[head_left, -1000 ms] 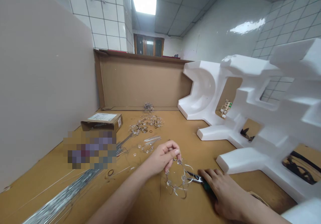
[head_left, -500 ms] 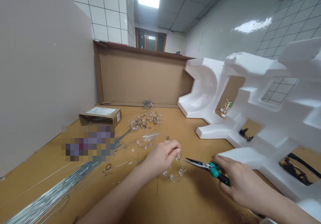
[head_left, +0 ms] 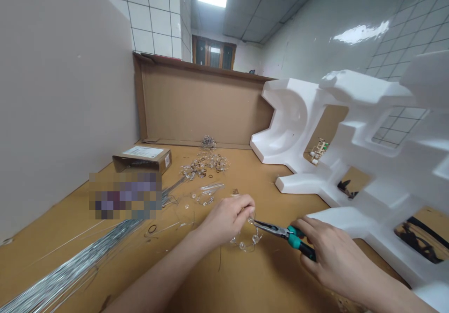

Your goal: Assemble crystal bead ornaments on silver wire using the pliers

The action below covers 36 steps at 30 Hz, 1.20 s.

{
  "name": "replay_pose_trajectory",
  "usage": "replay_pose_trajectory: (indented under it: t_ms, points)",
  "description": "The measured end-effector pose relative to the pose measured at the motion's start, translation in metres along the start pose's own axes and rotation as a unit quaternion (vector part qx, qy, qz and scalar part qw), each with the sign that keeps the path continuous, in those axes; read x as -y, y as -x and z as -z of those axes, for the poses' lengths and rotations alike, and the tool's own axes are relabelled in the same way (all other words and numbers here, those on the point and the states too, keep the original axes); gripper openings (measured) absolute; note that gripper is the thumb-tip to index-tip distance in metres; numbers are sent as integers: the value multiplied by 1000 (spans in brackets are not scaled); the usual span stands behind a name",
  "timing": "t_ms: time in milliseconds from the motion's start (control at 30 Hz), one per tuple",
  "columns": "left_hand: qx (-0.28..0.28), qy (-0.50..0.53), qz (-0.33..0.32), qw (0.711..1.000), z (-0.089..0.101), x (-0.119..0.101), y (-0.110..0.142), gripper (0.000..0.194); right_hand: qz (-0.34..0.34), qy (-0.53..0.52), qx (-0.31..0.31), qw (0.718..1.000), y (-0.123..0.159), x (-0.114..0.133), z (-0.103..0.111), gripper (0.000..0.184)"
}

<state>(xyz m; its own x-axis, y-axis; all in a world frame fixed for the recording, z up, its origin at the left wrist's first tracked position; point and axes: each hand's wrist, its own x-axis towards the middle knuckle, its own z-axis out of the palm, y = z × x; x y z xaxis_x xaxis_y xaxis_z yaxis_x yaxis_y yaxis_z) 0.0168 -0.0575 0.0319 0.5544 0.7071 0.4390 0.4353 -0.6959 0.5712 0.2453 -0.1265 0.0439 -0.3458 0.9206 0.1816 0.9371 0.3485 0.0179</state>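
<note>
My left hand [head_left: 229, 215] pinches one end of a wire ring strung with clear beads [head_left: 242, 245], which hangs under the fingers above the table. In my right hand [head_left: 324, 247] is a pair of needle-nose pliers [head_left: 295, 239] with green and black handles. The tips of the pliers reach the wire and bead right beside my left fingertips. Whether the jaws are clamped on the wire is too small to tell.
A bundle of straight metal wires [head_left: 94, 251] lies at the left, near a small cardboard box [head_left: 142, 157] and a blurred patch. Clear beaded pieces [head_left: 205, 165] and small dark rings [head_left: 152, 229] are scattered mid-table. White foam packing [head_left: 315, 182] stands along the right; a cardboard wall [head_left: 203, 102] closes the back.
The pliers have moved left, from a short gap away up to the wire at my left fingertips. My left hand keeps its pinch on the beaded ring.
</note>
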Motion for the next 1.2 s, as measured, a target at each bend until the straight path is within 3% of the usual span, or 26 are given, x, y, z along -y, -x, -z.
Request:
replay_pose_trajectory:
  t_ms: [700,933,1200]
  points:
    - [-31,-16,-16,999,-6,-1,1,18,-23,43,-12,999,5,0,-3,11]
    - [-42,13,5,999,-7,-1,1,18,-41,40,14,998,5,1,-4,11]
    - [-50,51,6,997,-9,1,3,18,-27,66,-18,997,7,4,4,11]
